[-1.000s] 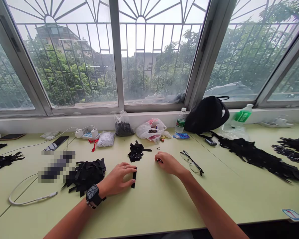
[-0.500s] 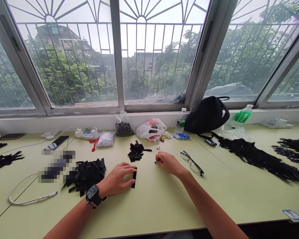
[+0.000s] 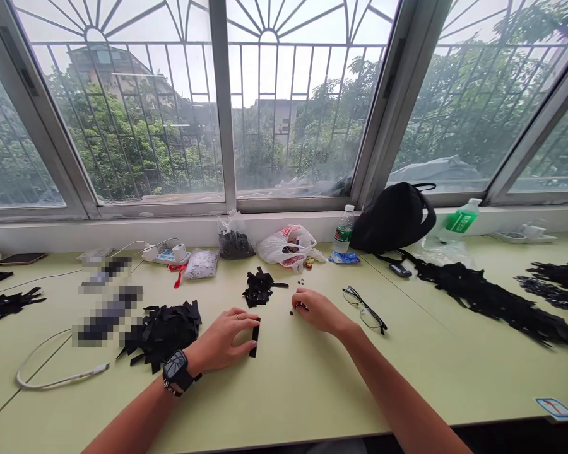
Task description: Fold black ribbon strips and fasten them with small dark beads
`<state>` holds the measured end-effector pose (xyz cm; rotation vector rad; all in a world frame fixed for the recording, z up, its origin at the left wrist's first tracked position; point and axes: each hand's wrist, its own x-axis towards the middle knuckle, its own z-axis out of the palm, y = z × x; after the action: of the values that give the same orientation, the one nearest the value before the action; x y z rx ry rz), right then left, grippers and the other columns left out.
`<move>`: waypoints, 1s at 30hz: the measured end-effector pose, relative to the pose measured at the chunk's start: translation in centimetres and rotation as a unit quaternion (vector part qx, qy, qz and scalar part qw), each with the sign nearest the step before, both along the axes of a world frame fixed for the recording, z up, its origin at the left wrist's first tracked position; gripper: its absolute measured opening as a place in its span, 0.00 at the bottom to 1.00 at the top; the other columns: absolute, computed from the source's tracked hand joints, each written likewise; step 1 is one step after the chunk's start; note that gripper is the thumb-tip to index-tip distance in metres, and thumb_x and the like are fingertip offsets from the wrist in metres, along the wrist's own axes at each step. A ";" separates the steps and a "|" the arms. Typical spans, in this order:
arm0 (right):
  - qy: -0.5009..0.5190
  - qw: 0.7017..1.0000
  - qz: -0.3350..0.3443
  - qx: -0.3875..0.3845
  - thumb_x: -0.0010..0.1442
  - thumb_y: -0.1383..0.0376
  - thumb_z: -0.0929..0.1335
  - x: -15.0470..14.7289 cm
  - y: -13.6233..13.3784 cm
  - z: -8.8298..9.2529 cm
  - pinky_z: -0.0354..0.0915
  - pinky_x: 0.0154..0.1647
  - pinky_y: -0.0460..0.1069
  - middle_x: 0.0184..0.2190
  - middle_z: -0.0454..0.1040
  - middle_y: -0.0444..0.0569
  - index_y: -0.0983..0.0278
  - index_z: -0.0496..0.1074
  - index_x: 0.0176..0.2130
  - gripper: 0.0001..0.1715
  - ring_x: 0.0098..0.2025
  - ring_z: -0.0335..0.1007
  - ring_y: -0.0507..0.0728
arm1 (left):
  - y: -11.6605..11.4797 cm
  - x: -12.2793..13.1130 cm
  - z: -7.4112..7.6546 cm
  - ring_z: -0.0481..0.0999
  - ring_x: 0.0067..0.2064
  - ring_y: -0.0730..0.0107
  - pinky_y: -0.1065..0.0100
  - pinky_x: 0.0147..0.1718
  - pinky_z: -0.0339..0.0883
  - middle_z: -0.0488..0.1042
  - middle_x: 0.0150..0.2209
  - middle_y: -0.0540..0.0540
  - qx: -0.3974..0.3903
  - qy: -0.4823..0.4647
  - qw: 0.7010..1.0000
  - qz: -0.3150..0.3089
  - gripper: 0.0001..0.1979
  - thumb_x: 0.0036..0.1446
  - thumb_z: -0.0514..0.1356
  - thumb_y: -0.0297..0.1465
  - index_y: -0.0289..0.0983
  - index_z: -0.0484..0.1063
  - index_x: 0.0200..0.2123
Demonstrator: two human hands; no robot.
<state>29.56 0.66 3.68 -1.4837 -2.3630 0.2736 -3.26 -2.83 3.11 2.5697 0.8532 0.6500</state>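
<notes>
A: Where's the strip?
B: The black fabric strip [image 3: 255,334] lies flat on the bench [image 3: 293,391], under the edge of the left hand [image 3: 230,337]. That hand is spread, fingertips near the far end and thumb toward the near one.
A: How would it handle?
B: Light and pliable, I'd judge, nothing fragile; it might slide on the smooth top. Best held by both ends, pressed flat.
A: And the right hand [image 3: 319,312]?
B: Curled in narrow, fingers pointing down at the bench. Dark bits show at its fingertips, but I can't tell whether they're gripped or merely touched. One small dark disc [image 3: 291,313] lies just beside it, likely hard and easily rolled, so pinch it by the rim.
A: Anything else unclear?
B: The disc is too small to identify. The palms are hidden, and a dark object [image 3: 108,315] beyond the strip pile [image 3: 168,331] is pixelated.
</notes>
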 end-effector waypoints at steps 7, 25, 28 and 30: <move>-0.022 0.999 -0.042 0.024 0.63 0.71 0.66 0.5 0.1 0.3 0.61 0.39 0.49 0.42 0.79 0.47 0.60 0.75 0.37 0.09 0.39 0.74 0.56 | -0.1 0.0 0.2 0.70 0.64 0.53 0.49 0.64 0.68 0.73 0.65 0.49 0.002 0.002 1.000 0.000 0.20 0.66 0.65 0.37 0.50 0.74 0.61; 0.005 1.000 0.010 0.006 0.60 0.76 0.65 0.3 0.7 -0.4 0.64 0.46 0.50 0.40 0.81 0.49 0.62 0.77 0.35 0.14 0.43 0.75 0.58 | -0.1 0.0 0.2 0.71 0.64 0.53 0.49 0.64 0.68 0.74 0.64 0.48 0.000 -0.004 1.000 -0.001 0.20 0.66 0.65 0.38 0.49 0.75 0.61; 0.012 1.000 0.008 -0.003 0.60 0.76 0.65 0.1 0.6 -0.3 0.65 0.45 0.50 0.39 0.80 0.50 0.62 0.77 0.35 0.14 0.43 0.74 0.58 | -0.1 0.0 0.2 0.71 0.64 0.53 0.50 0.64 0.68 0.74 0.64 0.48 -0.001 -0.008 1.000 -0.002 0.20 0.67 0.65 0.39 0.50 0.75 0.61; 0.015 1.000 0.009 -0.009 0.59 0.76 0.64 0.0 0.6 -0.2 0.65 0.45 0.50 0.40 0.80 0.50 0.62 0.77 0.35 0.14 0.43 0.74 0.59 | -0.1 0.0 0.1 0.71 0.64 0.53 0.50 0.64 0.68 0.74 0.64 0.48 0.000 -0.014 1.000 -0.004 0.20 0.67 0.65 0.39 0.50 0.75 0.61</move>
<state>29.58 1.26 3.43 -1.4565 -2.3589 0.3207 -3.29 -2.94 3.21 2.5574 0.8344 0.6819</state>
